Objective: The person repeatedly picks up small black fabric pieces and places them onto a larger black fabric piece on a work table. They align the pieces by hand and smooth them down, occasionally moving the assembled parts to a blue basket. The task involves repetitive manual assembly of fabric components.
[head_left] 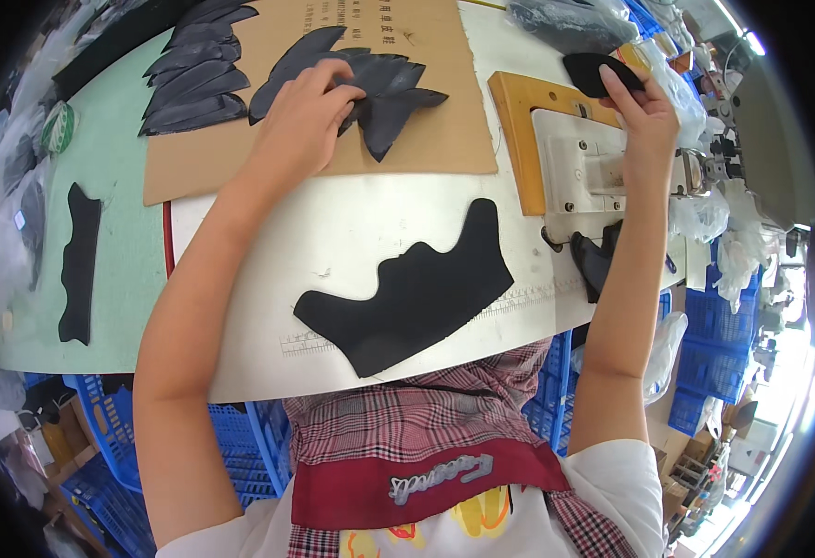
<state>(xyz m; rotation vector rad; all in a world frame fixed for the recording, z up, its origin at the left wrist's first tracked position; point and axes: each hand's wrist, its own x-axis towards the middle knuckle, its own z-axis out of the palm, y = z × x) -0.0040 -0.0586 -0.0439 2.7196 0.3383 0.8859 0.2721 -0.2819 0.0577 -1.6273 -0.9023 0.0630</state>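
My left hand (300, 121) is over a loose pile of black leather-like cut pieces (393, 98) on a flat cardboard sheet. Its fingers are curled and closed on one of these pieces; the fingertips are partly hidden. Up at the right, beside the sewing machine, my right hand (646, 104) pinches a rounded black piece (591, 74) between thumb and fingers. In front of me on the white table lies a large black curved cut piece (417, 284) with a notched upper edge.
Overlapping black pieces (198, 70) lie in a row on the cardboard (212, 167). The sewing machine's metal bed (579, 153) sits by a yellow wooden block (519, 139). A narrow black piece (80, 265) rests on the green surface at left. Blue crates (719, 316) stand at right.
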